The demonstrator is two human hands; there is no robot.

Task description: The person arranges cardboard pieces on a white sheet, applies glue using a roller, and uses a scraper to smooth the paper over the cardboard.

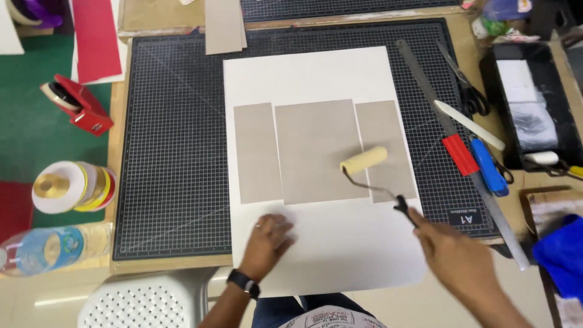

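I press my flat, open left hand [266,238] on the white paper sheet [340,243] at six o'clock, right hand [452,255] fingers clenching the small yellow foam roller [364,160], best rolled evenly over the grey cardboard panels [316,152].

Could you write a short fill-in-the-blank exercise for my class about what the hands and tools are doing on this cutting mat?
1. The right hand holds a small foam ____ by its handle.
2. The left hand presses flat on the ____ sheet of paper.
3. ____ grey card pieces lie side by side on the paper.
4. The scissors lie to the ____ of the long metal ruler.

Missing words: roller; white; Three; right
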